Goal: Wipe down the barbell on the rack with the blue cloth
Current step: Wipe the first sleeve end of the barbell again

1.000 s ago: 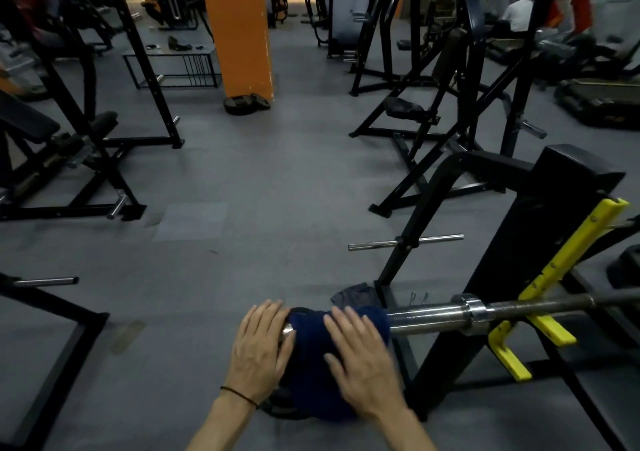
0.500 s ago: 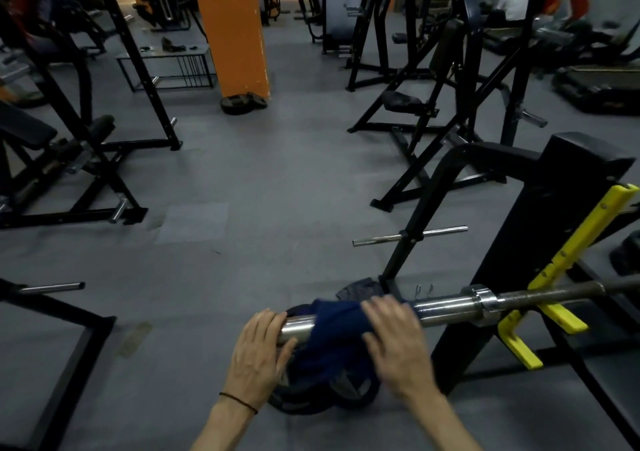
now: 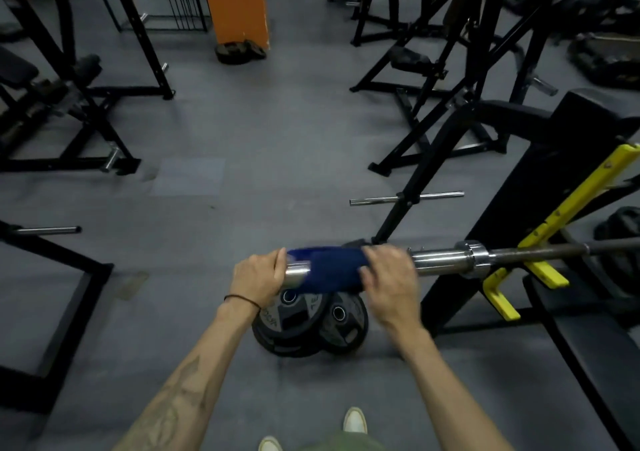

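Right hand (image 3: 389, 286) grips the blue cloth (image 3: 332, 268) wrapped around the barbell (image 3: 440, 260); left hand (image 3: 258, 282) cups its end.

- Left hand (image 3: 255, 282): fingers curled round the bare end of the chrome steel barbell sleeve (image 3: 440, 261), thin dark band on wrist, tattooed forearm reaching fwd.
- Right hand (image 3: 389, 286): fingers curled over the dark blue cloth (image 3: 329, 268) wrapped on the sleeve, back of hand up, slightly blurred.

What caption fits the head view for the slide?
Left hand steadies the barbell end while right hand grips the blue cloth around it.
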`<state>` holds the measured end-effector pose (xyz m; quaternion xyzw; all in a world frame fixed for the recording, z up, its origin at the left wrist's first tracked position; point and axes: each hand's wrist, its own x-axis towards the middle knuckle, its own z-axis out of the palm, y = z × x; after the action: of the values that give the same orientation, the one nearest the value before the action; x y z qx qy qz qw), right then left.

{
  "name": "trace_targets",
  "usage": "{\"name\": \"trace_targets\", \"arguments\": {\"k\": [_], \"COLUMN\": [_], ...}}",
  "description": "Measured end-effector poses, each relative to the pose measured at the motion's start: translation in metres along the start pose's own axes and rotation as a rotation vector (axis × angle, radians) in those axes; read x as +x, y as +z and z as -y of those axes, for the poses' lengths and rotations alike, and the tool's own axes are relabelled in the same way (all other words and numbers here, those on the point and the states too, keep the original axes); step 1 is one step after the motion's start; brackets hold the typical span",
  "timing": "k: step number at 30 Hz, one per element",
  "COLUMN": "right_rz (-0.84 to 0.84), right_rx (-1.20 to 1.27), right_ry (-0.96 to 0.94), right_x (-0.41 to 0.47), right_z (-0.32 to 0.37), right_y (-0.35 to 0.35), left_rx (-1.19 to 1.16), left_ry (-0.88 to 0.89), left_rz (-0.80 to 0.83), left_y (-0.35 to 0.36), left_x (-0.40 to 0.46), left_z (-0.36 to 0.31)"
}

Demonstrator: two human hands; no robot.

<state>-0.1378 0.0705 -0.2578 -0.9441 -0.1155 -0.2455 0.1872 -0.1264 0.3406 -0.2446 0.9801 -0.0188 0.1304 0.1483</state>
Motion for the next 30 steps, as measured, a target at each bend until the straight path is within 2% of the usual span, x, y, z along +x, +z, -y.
{"name": "trace_targets", "arguments": {"k": [1, 3, 5, 6, 8, 10, 11, 12, 14, 16, 17, 18, 20, 22, 23, 25, 27, 29, 30], "right_rz": [-0.045, -0.114, -0.157, -0.129, 0.026, 0.108, 0.089, 0.053, -0.052, -0.140, -0.157, -0.131, -0.012, 0.075, 0.063, -0.012, -0.101, -0.143, -0.117], "right_rx": [-0.020, -0.060, -0.044, -0.001, 0.042, 0.037, 0.017, -0.017, -0.044, 0.009, 0.039, 0.078, 0.119, 0.086, 0.063, 0.003, 0.026, 0.082, 0.124], "right_ry": [0.124, 0.319, 0.387, 0.311, 0.005, -0.204, -0.211, -0.157, 0.121, 0.363, 0.408, 0.372, 0.090, -0.178, -0.229, -0.127, 0.162, 0.329, 0.308], "right_x": [0.000, -0.006, -0.009, -0.009, -0.017, -0.016, -0.013, -0.012, -0.014, -0.015, -0.013, -0.014, -0.024, -0.028, -0.024, -0.020, -0.022, -0.023, -0.024], "right_z": [-0.023, -0.036, 0.001, 0.029, 0.075, 0.068, 0.050, 0.029, -0.007, -0.002, 0.017, 0.042, 0.084, 0.077, 0.060, 0.023, 0.007, 0.038, 0.061], "right_y": [-0.009, -0.016, 0.001, 0.011, 0.025, 0.020, 0.016, 0.010, -0.003, -0.003, 0.004, 0.012, 0.024, 0.024, 0.020, 0.010, 0.002, 0.012, 0.020], "left_rx": [0.017, 0.020, 0.014, 0.025, 0.046, 0.037, 0.030, 0.023, 0.021, 0.020, 0.019, 0.014, 0.000, -0.013, -0.020, -0.025, -0.027, -0.028, -0.028], "left_ry": [-0.034, -0.003, 0.068, 0.105, 0.158, 0.204, 0.218, 0.223, 0.201, 0.153, 0.139, 0.128, 0.116, 0.120, 0.122, 0.125, 0.126, 0.145, 0.165], "left_rz": [0.007, -0.103, -0.163, -0.163, -0.165, -0.189, -0.190, -0.179, -0.141, -0.125, -0.115, -0.106, -0.107, -0.118, -0.128, -0.144, -0.150, -0.163, -0.169], "left_y": [-0.001, -0.004, -0.002, 0.003, 0.010, 0.010, 0.009, 0.008, 0.006, 0.005, 0.006, 0.006, 0.007, 0.006, 0.005, 0.003, 0.003, 0.004, 0.006], "left_x": [0.003, 0.003, -0.008, -0.013, -0.021, -0.028, -0.031, -0.033, -0.040, -0.047, -0.050, -0.052, -0.053, -0.052, -0.052, -0.052, -0.056, -0.059, -0.059], "left_z": [-0.002, -0.005, -0.010, -0.010, -0.009, -0.005, -0.002, 0.002, 0.009, 0.012, 0.012, 0.012, 0.012, 0.012, 0.012, 0.014, 0.016, 0.017, 0.016]}}
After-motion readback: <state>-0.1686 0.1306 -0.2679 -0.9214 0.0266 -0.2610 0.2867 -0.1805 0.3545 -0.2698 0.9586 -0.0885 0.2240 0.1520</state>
